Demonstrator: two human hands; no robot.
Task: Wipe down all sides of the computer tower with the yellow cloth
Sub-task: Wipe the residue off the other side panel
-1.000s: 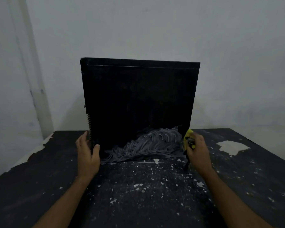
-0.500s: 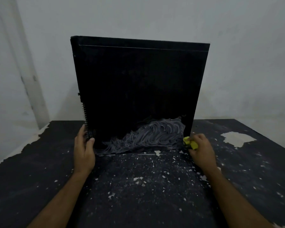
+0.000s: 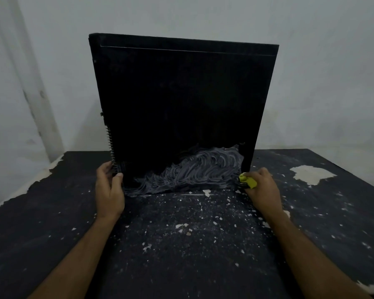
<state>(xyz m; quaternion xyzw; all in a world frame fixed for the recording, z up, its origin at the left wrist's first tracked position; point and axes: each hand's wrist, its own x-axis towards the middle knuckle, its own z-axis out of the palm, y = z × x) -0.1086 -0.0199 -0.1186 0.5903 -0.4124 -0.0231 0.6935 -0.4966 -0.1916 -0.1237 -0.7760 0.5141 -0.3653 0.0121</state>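
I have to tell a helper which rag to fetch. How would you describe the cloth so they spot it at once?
Start at the tall black computer tower standing on the dark, paint-flecked table. At its lower right corner, the right hand grips a small, bunched yellow cloth. It is the only bright colour there.

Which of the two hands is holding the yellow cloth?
The right hand, at the tower's lower right corner, grips the yellow cloth; the left hand only grips the tower's lower left edge.
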